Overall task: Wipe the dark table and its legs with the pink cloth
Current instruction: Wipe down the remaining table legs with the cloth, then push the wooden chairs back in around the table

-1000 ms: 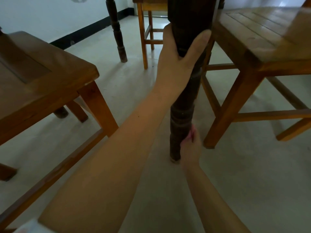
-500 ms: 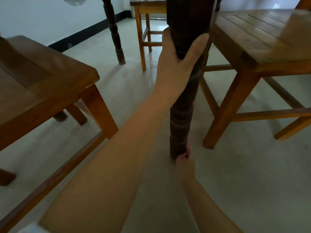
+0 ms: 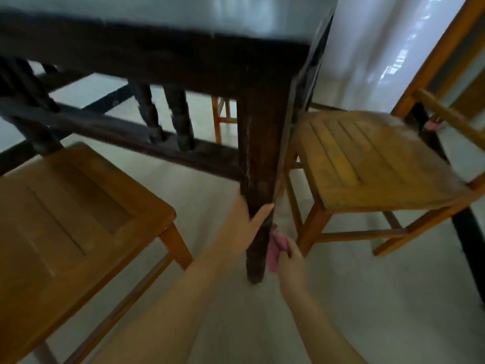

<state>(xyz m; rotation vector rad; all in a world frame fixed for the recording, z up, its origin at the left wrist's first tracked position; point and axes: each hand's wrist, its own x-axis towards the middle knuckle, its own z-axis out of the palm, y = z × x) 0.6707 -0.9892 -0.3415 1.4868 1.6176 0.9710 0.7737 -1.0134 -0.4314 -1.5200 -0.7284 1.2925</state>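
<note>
Low down, left hand (image 3: 242, 219) wrapped round the dark counter leg (image 3: 262, 158); right hand (image 3: 290, 256) just below it, pinching the pink cloth (image 3: 274, 252) against the leg's side.

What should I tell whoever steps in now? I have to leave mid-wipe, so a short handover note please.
Left hand grips the near dark table leg midway.
Right hand holds the pink cloth against the leg's lower right side, above the foot.
Done: cannot be told from this view.
Left, as a guess: the other legs, the rails and the top. Wooden chairs crowd both sides.
</note>
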